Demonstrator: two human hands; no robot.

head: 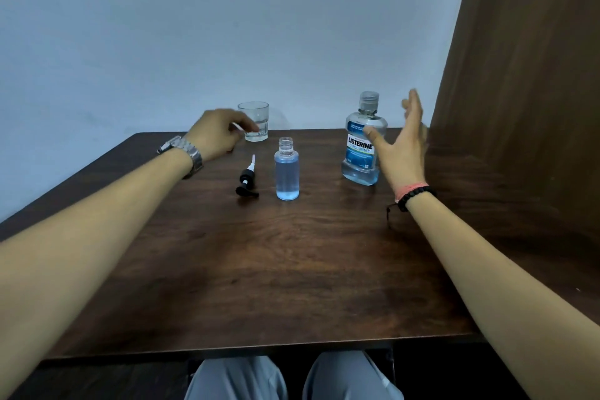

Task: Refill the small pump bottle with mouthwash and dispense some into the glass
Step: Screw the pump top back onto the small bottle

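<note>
The small clear bottle (287, 172) stands uncapped at the table's middle, nearly full of pale blue liquid. Its black pump head (247, 181) with a white tube lies on the table just left of it. A clear glass (254, 121) stands at the far edge. The capped Listerine mouthwash bottle (363, 143) stands upright at the right, about a quarter full. My left hand (217, 135), fingers loosely curled and holding nothing, hovers just left of the glass. My right hand (404, 143) is spread open immediately right of the mouthwash bottle, thumb near its label.
The dark wooden table (259, 269) meets a pale wall at the back and a brown wooden panel (519, 75) on the right. My knees in grey trousers show under the near edge. I wear a metal watch on the left wrist and bead bracelets on the right.
</note>
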